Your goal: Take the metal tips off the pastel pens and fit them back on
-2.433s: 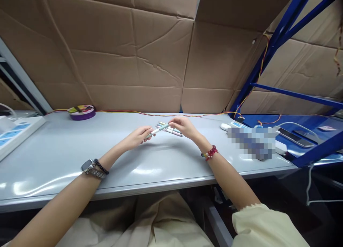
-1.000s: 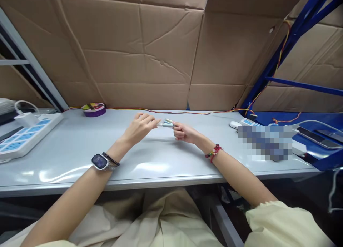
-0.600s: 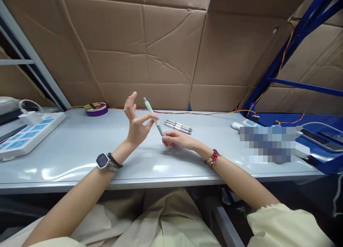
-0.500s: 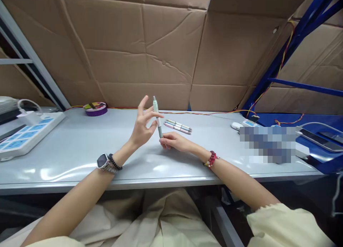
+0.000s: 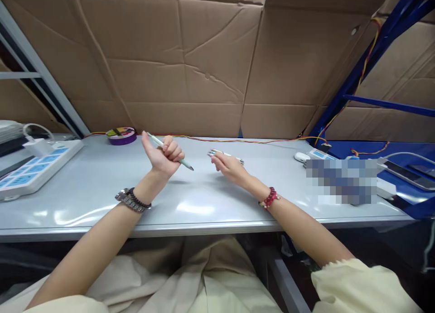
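A pale green pen [image 5: 186,164] is gripped in my left hand [image 5: 163,159], fingers curled round its barrel and thumb raised by its upper end. It slants above the table, with its tip down to the right. My right hand [image 5: 233,169] holds nothing that I can see; its loosely bent fingers are a little apart over the table. Just behind those fingers lie several pens [image 5: 215,151] side by side, partly covered by the hand.
The grey table [image 5: 112,181] has a purple roll of tape [image 5: 121,138] at the back left and a white power strip [image 5: 44,168] on the left. Cables [image 5: 258,142] run along the cardboard wall. A white mouse-like object [image 5: 301,157] and a blurred patch are on the right.
My left hand has swung left and turned over, tilting the pen from upright to slanted. My right hand has come off the pen's lower end and moved right and forward to the lying pens.
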{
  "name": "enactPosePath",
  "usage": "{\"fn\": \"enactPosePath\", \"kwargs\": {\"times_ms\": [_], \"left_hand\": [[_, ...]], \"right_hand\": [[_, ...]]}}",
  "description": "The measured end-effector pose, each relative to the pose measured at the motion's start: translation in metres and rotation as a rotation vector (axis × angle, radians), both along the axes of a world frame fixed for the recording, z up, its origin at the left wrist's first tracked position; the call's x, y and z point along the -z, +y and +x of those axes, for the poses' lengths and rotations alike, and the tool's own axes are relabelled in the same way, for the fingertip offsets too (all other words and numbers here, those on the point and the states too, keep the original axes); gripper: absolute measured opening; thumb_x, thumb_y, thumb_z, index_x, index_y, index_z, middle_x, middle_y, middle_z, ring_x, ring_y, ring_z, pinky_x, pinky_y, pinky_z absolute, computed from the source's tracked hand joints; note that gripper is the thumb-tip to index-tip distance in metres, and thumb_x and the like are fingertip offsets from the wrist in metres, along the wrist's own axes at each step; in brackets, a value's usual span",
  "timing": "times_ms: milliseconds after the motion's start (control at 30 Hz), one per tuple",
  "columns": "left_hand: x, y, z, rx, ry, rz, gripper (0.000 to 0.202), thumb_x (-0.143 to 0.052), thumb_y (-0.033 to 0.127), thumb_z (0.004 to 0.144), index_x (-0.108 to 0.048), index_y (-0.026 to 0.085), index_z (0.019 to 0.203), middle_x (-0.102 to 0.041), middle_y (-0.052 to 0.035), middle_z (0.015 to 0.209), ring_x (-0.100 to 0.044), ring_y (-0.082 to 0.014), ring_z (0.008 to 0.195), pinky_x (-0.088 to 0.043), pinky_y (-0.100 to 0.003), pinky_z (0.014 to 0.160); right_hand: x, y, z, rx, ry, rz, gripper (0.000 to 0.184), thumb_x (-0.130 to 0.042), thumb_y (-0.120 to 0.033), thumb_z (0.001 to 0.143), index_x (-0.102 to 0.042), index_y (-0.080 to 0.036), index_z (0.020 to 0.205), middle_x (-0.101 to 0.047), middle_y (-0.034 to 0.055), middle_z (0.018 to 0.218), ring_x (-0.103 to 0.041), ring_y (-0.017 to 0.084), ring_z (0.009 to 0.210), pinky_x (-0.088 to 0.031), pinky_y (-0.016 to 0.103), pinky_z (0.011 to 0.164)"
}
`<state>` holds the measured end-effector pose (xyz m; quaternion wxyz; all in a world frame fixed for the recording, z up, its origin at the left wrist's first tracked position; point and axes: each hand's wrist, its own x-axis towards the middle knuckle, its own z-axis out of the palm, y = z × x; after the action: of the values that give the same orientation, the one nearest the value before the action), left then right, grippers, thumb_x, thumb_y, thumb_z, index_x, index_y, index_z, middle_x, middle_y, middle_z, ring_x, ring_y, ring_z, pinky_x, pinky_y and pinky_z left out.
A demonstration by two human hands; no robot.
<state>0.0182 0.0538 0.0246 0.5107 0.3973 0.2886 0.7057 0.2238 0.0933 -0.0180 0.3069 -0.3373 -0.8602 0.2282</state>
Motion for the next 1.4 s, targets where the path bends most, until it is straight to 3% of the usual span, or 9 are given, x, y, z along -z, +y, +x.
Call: {"fn": "enactPosePath", "kwargs": {"times_ms": [233,500,733,833,933,1000,1100,1267,1400], "left_hand": [[-0.006,0.003,-0.017,-0.023,-0.119,-0.018,0.054,0.002,0.054,0.084,-0.013,0.018,0.048,-0.006,0.0051,0.038,-0.005,-0.0087,0.035,-0.016,-0.022,0.035],[-0.008,-0.001,-0.01,-0.007,-0.1,0.008,0.06,0.0,0.061,0.084,-0.016,0.019,0.046,-0.008,0.0056,0.037,-0.009,-0.0072,0.032,-0.017,-0.022,0.032],[0.002,0.005,-0.006,0.121,-0.097,0.0,0.067,-0.001,0.073,0.08,-0.017,0.019,0.043,-0.007,0.007,0.037,-0.008,-0.0058,0.031,-0.015,-0.022,0.032],[0.01,0.001,0.011,0.181,-0.058,-0.017,0.064,-0.009,0.069,0.083,-0.026,0.019,0.046,-0.016,0.0064,0.039,-0.019,-0.0061,0.033,-0.023,-0.022,0.035],[0.016,-0.006,0.031,0.285,0.086,-0.042,0.051,-0.024,0.063,0.084,-0.039,0.02,0.061,-0.044,0.0009,0.058,-0.047,-0.0123,0.054,-0.043,-0.029,0.055],[0.017,-0.01,0.039,0.307,0.195,-0.043,0.044,-0.028,0.06,0.083,-0.039,0.021,0.066,-0.054,-0.0029,0.076,-0.054,-0.0171,0.072,-0.046,-0.035,0.067],[0.017,-0.012,0.042,0.31,0.268,-0.061,0.036,-0.033,0.055,0.081,-0.039,0.021,0.071,-0.057,-0.005,0.094,-0.055,-0.0203,0.089,-0.046,-0.036,0.077],[0.018,-0.006,0.041,0.271,0.321,-0.096,0.027,-0.046,0.047,0.074,-0.042,0.023,0.088,-0.054,-0.0039,0.106,-0.049,-0.0217,0.109,-0.043,-0.034,0.084],[0.022,0.002,0.037,0.107,0.347,-0.133,0.032,-0.05,0.041,0.074,-0.041,0.029,0.102,-0.046,-0.0013,0.118,-0.037,-0.0199,0.121,-0.039,-0.031,0.086]], "right_hand": [[-0.004,0.005,0.007,0.08,0.0,0.011,0.035,-0.027,-0.041,0.094,-0.05,-0.021,0.076,-0.054,0.0,0.064,-0.049,0.016,0.059,-0.032,0.026,0.058],[-0.001,0.005,0.007,0.08,0.007,0.013,0.038,-0.027,-0.042,0.094,-0.052,-0.021,0.075,-0.055,-0.0002,0.063,-0.049,0.015,0.058,-0.032,0.026,0.058],[0.002,-0.005,-0.009,-0.07,0.052,0.034,0.026,-0.039,-0.039,0.092,-0.057,-0.021,0.086,-0.06,0.0011,0.072,-0.052,0.015,0.063,-0.036,0.027,0.062],[0.007,-0.012,-0.022,-0.115,0.104,0.026,0.023,-0.046,-0.039,0.089,-0.057,-0.02,0.096,-0.063,0.0033,0.084,-0.056,0.016,0.071,-0.04,0.027,0.064],[0.012,-0.015,-0.029,-0.085,0.163,0.012,0.021,-0.05,-0.036,0.086,-0.055,-0.018,0.095,-0.063,0.0047,0.086,-0.057,0.015,0.07,-0.044,0.028,0.064],[0.013,-0.015,-0.029,-0.072,0.185,0.006,0.019,-0.049,-0.033,0.086,-0.055,-0.016,0.094,-0.062,0.0053,0.087,-0.057,0.014,0.069,-0.045,0.027,0.063],[0.007,-0.012,-0.024,-0.114,0.159,0.009,0.017,-0.049,-0.027,0.085,-0.058,-0.017,0.095,-0.063,0.0032,0.084,-0.057,0.012,0.067,-0.045,0.024,0.061],[-0.014,0.002,0.0,-0.16,0.038,0.053,0.017,-0.054,-0.021,0.081,-0.065,-0.02,0.093,-0.064,-0.0018,0.072,-0.056,0.011,0.062,-0.042,0.021,0.059],[-0.024,0.024,0.028,0.037,-0.016,0.14,0.018,-0.049,-0.022,0.084,-0.064,-0.018,0.093,-0.065,0.002,0.081,-0.054,0.013,0.064,-0.041,0.025,0.062]]}}
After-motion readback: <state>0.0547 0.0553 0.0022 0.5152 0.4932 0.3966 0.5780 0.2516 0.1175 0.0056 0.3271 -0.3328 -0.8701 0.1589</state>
